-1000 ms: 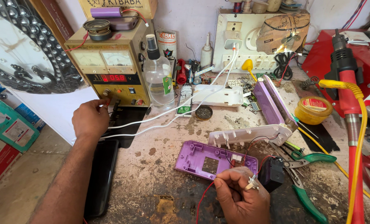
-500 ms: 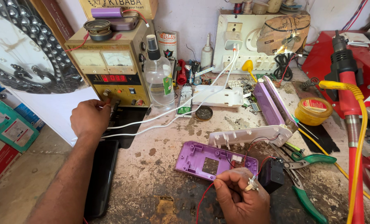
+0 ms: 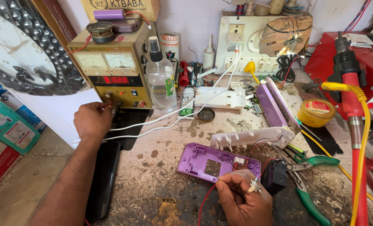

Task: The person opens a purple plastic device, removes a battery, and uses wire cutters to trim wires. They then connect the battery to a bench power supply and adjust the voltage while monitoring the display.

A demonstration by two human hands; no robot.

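Left hand: reaches to the lower front of the yellow bench power supply at the bench's back left; fingertips pressed together on a small knob there, the pinch itself partly hidden
Right hand: at the bench's front edge, fingers curled tight, pinching thin wire ends between thumb and forefinger; a ring shows on one finger
Red wire: runs from the right hand down toward the front edge
Purple plastic case: lies open-side up just behind the right hand, touching its knuckles, a square cut-out in its middle
Small black block: just right of the right hand, beside the purple case
White plastic cover: behind the purple case, toward the bench's middle
Green-handled pliers: right of the black block, near the front right corner
Clear spray bottle: stands upright just right of the power supply
White cables: cross the workbench from the wall socket board toward the left edge
Round yellow tin: near the right edge
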